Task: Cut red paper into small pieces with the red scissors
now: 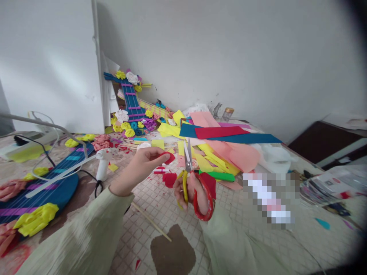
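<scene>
My left hand [147,163] pinches a small rounded piece of red paper [169,158] between thumb and fingers. To its right, my right hand [197,193] is wrapped round a pair of scissors [187,162] with one yellow and one red handle. The blades point up and away from me, slightly apart, with nothing between them. Below the left hand's piece, another red paper piece [169,179] lies on the table. More red paper [210,181] shows just behind the right hand, beside a green strip [220,176].
Blue, red, yellow and pink paper strips [229,136] pile up at the back. Decorated blue guitar shapes [133,101] with paper flowers stand at the back left. A white glue gun [103,164] stands left of my hand. A wooden stick [151,221] lies in front.
</scene>
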Demonstrator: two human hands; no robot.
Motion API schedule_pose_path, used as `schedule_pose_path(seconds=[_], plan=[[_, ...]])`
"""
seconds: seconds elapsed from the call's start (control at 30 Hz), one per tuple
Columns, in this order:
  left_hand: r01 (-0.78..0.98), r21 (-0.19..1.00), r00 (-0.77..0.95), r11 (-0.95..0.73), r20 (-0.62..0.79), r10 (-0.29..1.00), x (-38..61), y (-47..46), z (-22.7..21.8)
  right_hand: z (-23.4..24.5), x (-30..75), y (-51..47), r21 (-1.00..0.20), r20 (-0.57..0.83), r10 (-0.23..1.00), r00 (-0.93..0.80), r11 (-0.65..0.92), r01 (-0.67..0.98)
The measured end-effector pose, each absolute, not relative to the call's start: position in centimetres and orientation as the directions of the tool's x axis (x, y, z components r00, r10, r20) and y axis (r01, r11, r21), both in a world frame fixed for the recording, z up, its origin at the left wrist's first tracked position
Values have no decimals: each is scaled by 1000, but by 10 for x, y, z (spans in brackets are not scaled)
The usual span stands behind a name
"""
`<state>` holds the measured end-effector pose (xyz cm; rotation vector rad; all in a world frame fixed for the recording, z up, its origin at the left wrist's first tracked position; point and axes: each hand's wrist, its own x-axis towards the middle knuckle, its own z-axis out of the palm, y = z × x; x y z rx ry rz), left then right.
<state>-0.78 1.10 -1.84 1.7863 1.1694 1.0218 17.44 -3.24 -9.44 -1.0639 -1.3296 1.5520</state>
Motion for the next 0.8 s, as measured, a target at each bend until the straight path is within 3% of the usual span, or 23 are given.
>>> schedule_pose_path(seconds=[0.17, 0.33, 0.53, 0.8], plan=[[289, 922, 363, -259, 144, 921, 4, 1, -21, -97, 175, -23, -968, -35, 960, -277, -102, -230], [262, 944, 470, -199, 55, 881, 16, -8, -24, -96, 172, -20, -856, 42, 975, -217, -77, -512], [326, 919, 500, -220, 30, 865, 19, -6, -36, -94, 170, -22, -863, 40, 976, -216, -75, -500], [320, 921, 343, -224, 108, 933, 21, -5, -40, -100, 172, -21, -807, 175, 951, -254, -9, -590]])
